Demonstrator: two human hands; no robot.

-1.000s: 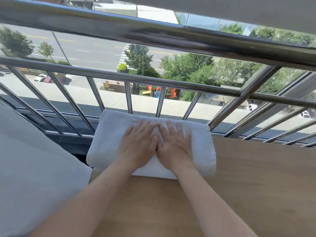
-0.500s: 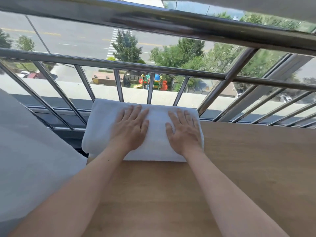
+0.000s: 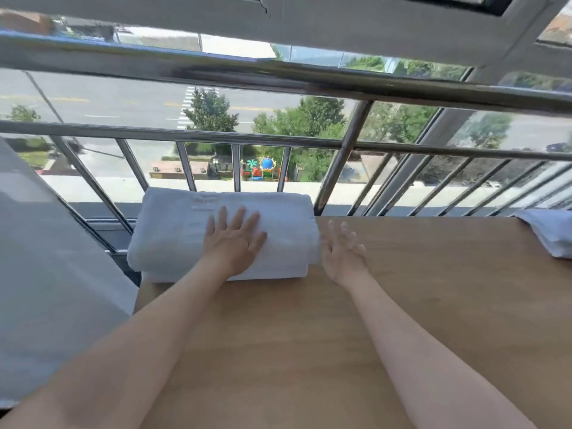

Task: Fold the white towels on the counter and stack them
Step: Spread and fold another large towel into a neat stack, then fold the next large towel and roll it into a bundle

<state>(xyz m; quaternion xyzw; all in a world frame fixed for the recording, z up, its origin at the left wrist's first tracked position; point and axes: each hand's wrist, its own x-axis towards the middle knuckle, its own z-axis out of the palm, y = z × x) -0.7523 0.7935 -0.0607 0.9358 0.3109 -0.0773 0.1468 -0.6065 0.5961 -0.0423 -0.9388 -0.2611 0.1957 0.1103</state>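
Observation:
A folded white towel [image 3: 173,230] lies at the far left corner of the wooden counter [image 3: 402,305], on top of another folded towel whose edge shows beneath it. My left hand [image 3: 233,239] rests flat on the top towel with straight fingers. My right hand [image 3: 342,250] hovers just off the towel's right end, over bare wood, fingers spread and holding nothing. A second white towel [image 3: 554,232] lies at the counter's far right edge, partly cut off by the frame.
A steel railing [image 3: 278,140] with slanted bars runs along the counter's far edge, with a street far below. A sheer white curtain [image 3: 46,274] hangs at the left. A window frame [image 3: 371,23] sits overhead.
My right hand has slid off the right end of the folded towel and lifted over the counter. My left hand has shifted towards the towel's middle. The view swung right, showing the far towel.

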